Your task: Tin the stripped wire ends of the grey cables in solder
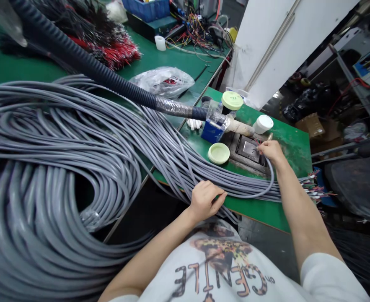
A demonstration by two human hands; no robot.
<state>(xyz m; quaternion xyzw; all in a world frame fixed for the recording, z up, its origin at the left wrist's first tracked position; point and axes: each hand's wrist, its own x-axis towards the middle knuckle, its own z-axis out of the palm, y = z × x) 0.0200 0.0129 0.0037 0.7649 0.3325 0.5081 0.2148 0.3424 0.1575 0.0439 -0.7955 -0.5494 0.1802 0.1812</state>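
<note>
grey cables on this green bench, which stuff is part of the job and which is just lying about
In use: right hand pinching the stripped end of a grey cable over a square metal pot; left hand on the grey cable bundle.

Lying about: pale green lid; white jar; plastic bag; red-and-black wire bunches.

Grey sheathed cables, long and heavily coiled, one stripped end with thin coloured wires
</note>
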